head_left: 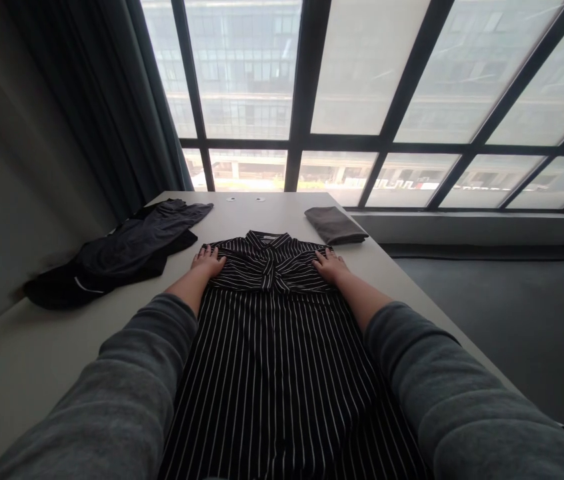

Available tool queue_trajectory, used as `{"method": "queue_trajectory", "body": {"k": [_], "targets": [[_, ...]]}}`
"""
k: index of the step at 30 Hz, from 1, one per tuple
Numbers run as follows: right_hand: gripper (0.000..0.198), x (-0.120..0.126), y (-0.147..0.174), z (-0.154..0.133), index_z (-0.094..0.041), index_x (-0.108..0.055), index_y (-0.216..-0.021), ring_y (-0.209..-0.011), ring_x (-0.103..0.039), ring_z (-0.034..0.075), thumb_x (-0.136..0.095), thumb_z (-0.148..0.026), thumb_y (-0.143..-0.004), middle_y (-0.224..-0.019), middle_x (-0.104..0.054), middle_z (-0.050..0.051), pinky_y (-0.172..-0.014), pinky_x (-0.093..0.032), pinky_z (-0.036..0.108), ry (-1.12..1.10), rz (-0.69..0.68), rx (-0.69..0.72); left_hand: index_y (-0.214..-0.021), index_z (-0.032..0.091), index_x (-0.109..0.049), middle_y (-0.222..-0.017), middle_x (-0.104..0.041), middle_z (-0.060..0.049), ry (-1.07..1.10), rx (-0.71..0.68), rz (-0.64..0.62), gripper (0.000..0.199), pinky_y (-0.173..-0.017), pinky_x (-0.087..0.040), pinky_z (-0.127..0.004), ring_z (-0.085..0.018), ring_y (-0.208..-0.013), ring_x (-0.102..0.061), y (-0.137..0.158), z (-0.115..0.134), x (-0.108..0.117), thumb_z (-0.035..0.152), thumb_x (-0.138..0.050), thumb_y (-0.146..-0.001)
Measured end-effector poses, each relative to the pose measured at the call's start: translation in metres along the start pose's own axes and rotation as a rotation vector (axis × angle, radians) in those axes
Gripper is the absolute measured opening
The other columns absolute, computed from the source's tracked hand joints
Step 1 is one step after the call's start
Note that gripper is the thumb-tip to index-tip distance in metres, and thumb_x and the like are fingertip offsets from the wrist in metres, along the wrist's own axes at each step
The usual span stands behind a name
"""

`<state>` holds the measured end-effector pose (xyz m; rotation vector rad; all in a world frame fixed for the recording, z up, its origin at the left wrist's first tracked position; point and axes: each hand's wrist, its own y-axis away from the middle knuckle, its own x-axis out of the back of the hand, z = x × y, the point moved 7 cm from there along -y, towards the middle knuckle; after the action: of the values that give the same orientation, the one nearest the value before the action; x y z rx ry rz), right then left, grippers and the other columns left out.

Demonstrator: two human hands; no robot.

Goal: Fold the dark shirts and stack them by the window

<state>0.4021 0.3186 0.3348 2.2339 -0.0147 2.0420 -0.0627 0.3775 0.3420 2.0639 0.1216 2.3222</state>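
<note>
A black shirt dress with thin white stripes (pixel 275 360) lies spread on the table, its collar toward the window and its lower part running out of view toward me. The bodice has a twisted, gathered front below the collar. My left hand (pixel 209 262) rests flat on the dress's left shoulder area, fingers outstretched. On the opposite side my right hand (pixel 331 265) lies likewise on the right shoulder area, fingers spread. Both palms press on the cloth without gripping it. Some creases show at the lower right of the skirt.
Dark clothes (pixel 132 247) lie heaped along the left side of the white table (pixel 257 217). A folded grey cloth (pixel 336 225) sits near the right edge. Beyond the table stand a framed window (pixel 242 73) and a dark curtain (pixel 112 87). Grey floor (pixel 502 320) shows at right.
</note>
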Motion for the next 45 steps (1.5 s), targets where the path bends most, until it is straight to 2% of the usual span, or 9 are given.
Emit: {"method": "queue_trajectory", "body": {"k": [5,11,22,29,32,35,39,42,45], "targets": [[0.076,0.001,-0.022,-0.019,-0.021,-0.025,-0.172,-0.165,-0.013,0.030,-0.022,-0.063,-0.109,-0.178,-0.011,0.014,-0.133,-0.012,0.047,0.001,0.013,0.056,-0.171,0.014,-0.025,-0.178,-0.011,-0.017,-0.015,0.025,0.009,0.086,-0.131,-0.017,-0.053,-0.035,-0.165,-0.013,-0.015,-0.017,0.002,0.065,-0.026,-0.102],[0.078,0.001,-0.055,-0.028,-0.017,-0.024,-0.172,-0.165,-0.011,0.031,-0.024,-0.062,-0.109,-0.178,-0.009,0.017,-0.133,-0.010,0.045,0.001,0.001,0.087,-0.171,0.014,-0.024,-0.178,-0.012,-0.018,-0.028,0.036,0.021,0.087,-0.131,-0.018,-0.054,-0.037,-0.165,-0.014,-0.038,-0.026,0.001,0.066,-0.027,-0.102],[0.087,-0.004,-0.119,-0.028,-0.016,-0.021,-0.173,-0.165,-0.010,0.034,-0.021,-0.072,-0.106,-0.178,-0.005,0.015,-0.134,-0.011,0.046,-0.010,-0.009,0.106,-0.172,0.011,-0.020,-0.178,-0.006,-0.018,-0.042,0.043,-0.016,0.087,-0.132,-0.013,-0.053,-0.036,-0.165,-0.009,-0.082,-0.027,0.003,0.064,-0.024,-0.103],[0.089,-0.007,-0.140,-0.027,-0.017,-0.020,-0.173,-0.165,-0.011,0.036,-0.021,-0.074,-0.105,-0.179,-0.006,0.015,-0.133,-0.012,0.047,-0.005,-0.004,0.123,-0.172,0.010,-0.018,-0.178,-0.005,-0.018,-0.051,0.037,-0.015,0.086,-0.132,-0.012,-0.055,-0.036,-0.165,-0.007,-0.097,-0.025,0.004,0.063,-0.024,-0.104],[0.087,-0.005,-0.138,-0.029,-0.017,-0.019,-0.173,-0.165,-0.010,0.036,-0.022,-0.072,-0.106,-0.179,-0.005,0.015,-0.133,-0.012,0.047,-0.004,-0.014,0.117,-0.171,0.010,-0.021,-0.178,-0.010,-0.019,-0.054,0.038,0.003,0.085,-0.131,-0.015,-0.055,-0.037,-0.165,-0.011,-0.093,-0.023,0.008,0.062,-0.027,-0.104],[0.086,0.002,-0.127,-0.035,-0.016,-0.020,-0.173,-0.165,-0.009,0.035,-0.019,-0.071,-0.107,-0.179,-0.004,0.015,-0.133,-0.011,0.048,-0.001,-0.029,0.099,-0.168,0.007,-0.030,-0.175,-0.020,-0.022,-0.060,0.037,0.052,0.080,-0.129,-0.018,-0.057,-0.039,-0.162,-0.019,-0.081,-0.014,0.019,0.057,-0.030,-0.105],[0.081,0.019,-0.098,-0.055,-0.014,-0.025,-0.172,-0.165,-0.006,0.034,-0.013,-0.065,-0.109,-0.179,-0.005,0.014,-0.133,-0.009,0.050,-0.015,0.040,0.115,-0.163,0.004,-0.038,-0.170,-0.034,-0.025,-0.063,-0.034,0.140,0.075,-0.127,-0.023,-0.056,-0.039,-0.158,-0.030,-0.055,0.016,0.034,0.052,-0.026,-0.107],[0.077,0.027,-0.061,-0.076,-0.018,-0.033,-0.170,-0.165,-0.006,0.034,-0.015,-0.063,-0.110,-0.179,-0.008,0.010,-0.133,-0.008,0.052,-0.005,0.075,0.207,-0.164,0.010,-0.040,-0.171,-0.035,-0.019,-0.061,-0.164,0.143,0.073,-0.128,-0.025,-0.051,-0.035,-0.158,-0.032,-0.018,0.044,0.033,0.054,-0.024,-0.108],[0.074,0.025,-0.010,-0.092,-0.028,-0.035,-0.169,-0.166,-0.005,0.032,-0.020,-0.067,-0.109,-0.179,-0.008,0.004,-0.133,-0.007,0.056,0.028,0.044,0.341,-0.165,0.020,-0.041,-0.175,-0.030,-0.009,-0.065,-0.305,0.110,0.069,-0.131,-0.018,-0.048,-0.031,-0.162,-0.026,0.038,0.058,0.022,0.057,-0.033,-0.108]]}}
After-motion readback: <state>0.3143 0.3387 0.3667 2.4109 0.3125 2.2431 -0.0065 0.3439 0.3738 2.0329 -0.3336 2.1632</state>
